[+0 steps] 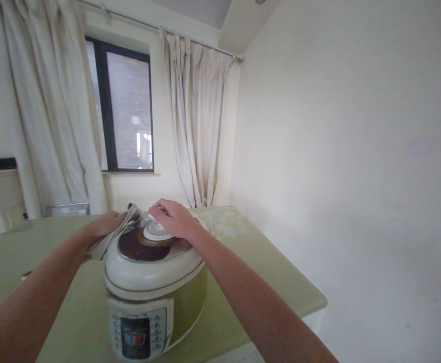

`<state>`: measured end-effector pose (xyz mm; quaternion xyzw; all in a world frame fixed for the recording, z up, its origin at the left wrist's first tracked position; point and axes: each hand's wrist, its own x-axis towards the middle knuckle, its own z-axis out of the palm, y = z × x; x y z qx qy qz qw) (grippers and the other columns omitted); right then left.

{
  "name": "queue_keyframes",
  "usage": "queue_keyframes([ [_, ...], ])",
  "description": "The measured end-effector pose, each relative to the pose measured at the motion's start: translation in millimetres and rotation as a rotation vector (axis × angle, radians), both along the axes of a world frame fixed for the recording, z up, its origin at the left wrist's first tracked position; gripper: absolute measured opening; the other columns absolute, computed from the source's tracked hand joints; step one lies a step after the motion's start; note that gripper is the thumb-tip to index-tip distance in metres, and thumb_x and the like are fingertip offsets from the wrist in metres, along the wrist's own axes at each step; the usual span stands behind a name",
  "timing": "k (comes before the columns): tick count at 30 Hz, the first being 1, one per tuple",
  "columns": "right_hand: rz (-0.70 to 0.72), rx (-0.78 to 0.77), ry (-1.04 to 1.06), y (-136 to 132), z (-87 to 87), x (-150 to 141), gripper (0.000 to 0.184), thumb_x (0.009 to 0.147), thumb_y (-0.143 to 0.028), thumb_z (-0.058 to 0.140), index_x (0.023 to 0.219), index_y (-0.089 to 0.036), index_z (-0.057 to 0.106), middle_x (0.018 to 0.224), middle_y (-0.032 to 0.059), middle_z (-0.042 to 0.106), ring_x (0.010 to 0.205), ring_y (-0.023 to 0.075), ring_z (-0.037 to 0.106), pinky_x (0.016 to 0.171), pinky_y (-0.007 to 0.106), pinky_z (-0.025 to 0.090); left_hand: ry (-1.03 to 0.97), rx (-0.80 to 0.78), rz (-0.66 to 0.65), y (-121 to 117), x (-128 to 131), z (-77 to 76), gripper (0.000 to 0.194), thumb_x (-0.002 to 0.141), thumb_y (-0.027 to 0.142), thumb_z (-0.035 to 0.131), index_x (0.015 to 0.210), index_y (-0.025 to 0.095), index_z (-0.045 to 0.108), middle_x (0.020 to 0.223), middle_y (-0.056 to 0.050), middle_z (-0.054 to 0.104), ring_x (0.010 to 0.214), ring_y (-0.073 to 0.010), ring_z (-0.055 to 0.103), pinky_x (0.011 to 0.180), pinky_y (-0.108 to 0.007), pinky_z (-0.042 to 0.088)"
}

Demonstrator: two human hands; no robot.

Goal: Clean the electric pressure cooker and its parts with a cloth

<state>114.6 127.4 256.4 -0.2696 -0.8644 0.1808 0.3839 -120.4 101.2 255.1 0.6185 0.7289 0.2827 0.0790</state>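
An electric pressure cooker [188,302] with a white lid [144,277] stands upright on the table, its control panel [139,333] facing me. The lid is on it and has a dark, shiny brown top. My right hand [177,219] is closed over the round lid handle [156,232], hiding part of it. At the lid's left side, my left hand [105,225] grips a greyish cloth [110,243] that lies against the rim. Some fingertips of that hand are hidden by the cloth.
The pale green table [273,272] has a floral pattern near its far edge and a rounded right corner. A white wall [356,176] rises on the right. Behind the table are a window [129,111] and long curtains [201,121]. A small object [26,275] is partly behind my left forearm.
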Motion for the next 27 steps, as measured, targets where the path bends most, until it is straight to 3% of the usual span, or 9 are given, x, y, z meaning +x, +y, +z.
queue_keyframes([
  [2,0.001,-0.012,0.009,-1.0,0.5,0.8,0.028,0.106,-0.049,0.054,0.103,-0.025,0.068,0.104,0.0011,0.075,0.1,0.0193,0.067,0.087,0.029,0.046,0.097,-0.087,-0.031,-4.3,14.6,17.4,0.085,0.101,0.062,0.028,0.091,-0.011,0.07,0.083,-0.018,0.073,0.091,-0.0282,0.071,0.077,-0.029,0.05],
  [6,-0.017,-0.012,0.007,-3.8,1.2,2.9,0.026,0.106,-0.049,0.054,0.105,-0.026,0.066,0.104,0.001,0.075,0.1,0.0199,0.067,0.085,0.029,0.046,0.218,0.017,-0.032,-32.5,46.9,32.2,0.082,0.104,0.058,0.016,0.1,-0.004,0.069,0.098,-0.023,0.075,0.102,-0.0348,0.071,0.085,-0.037,0.049],
  [8,-0.037,-0.038,0.002,-5.3,1.9,3.6,0.027,0.105,-0.052,0.055,0.108,-0.027,0.065,0.105,0.0011,0.075,0.101,0.0204,0.067,0.086,0.03,0.046,0.261,0.02,0.007,-53.8,57.4,26.4,0.08,0.103,0.062,0.016,0.102,0.003,0.07,0.103,-0.025,0.075,0.103,-0.0394,0.071,0.088,-0.044,0.05],
  [11,-0.054,-0.121,0.028,-6.5,3.1,4.4,0.031,0.106,-0.056,0.05,0.11,-0.029,0.064,0.108,0.0002,0.074,0.105,0.0208,0.067,0.091,0.031,0.047,0.274,0.014,0.059,-89.0,61.9,5.2,0.077,0.099,0.071,0.024,0.113,0.012,0.071,0.111,-0.021,0.077,0.102,-0.0412,0.072,0.09,-0.05,0.051],
  [16,-0.005,-0.226,0.108,-6.4,3.1,6.2,0.034,0.106,-0.058,0.046,0.104,-0.029,0.064,0.109,-0.0018,0.072,0.111,0.021,0.065,0.097,0.032,0.045,0.26,0.26,-0.055,-127.7,61.3,-27.5,0.07,0.09,0.076,0.042,0.127,0.024,0.072,0.134,-0.009,0.073,0.115,-0.0376,0.071,0.098,-0.044,0.053],
  [20,0.03,-0.218,0.138,-5.9,3.1,6.9,0.034,0.106,-0.056,0.046,0.103,-0.028,0.065,0.105,-0.0016,0.071,0.109,0.0203,0.064,0.098,0.032,0.045,0.17,0.19,-0.1,-111.1,61.1,-16.7,0.066,0.092,0.07,0.041,0.124,0.022,0.073,0.129,-0.011,0.076,0.114,-0.0357,0.071,0.103,-0.043,0.05],
  [27,0.049,-0.22,0.142,-3.5,1.2,6.5,0.035,0.106,-0.057,0.047,0.103,-0.028,0.065,0.105,-0.0003,0.073,0.107,0.0212,0.065,0.097,0.034,0.045,-0.008,-0.037,-0.236,-12.3,40.5,17.7,0.054,0.081,0.061,0.054,0.105,0.02,0.079,0.118,-0.012,0.081,0.112,-0.0327,0.072,0.097,-0.036,0.054],
])
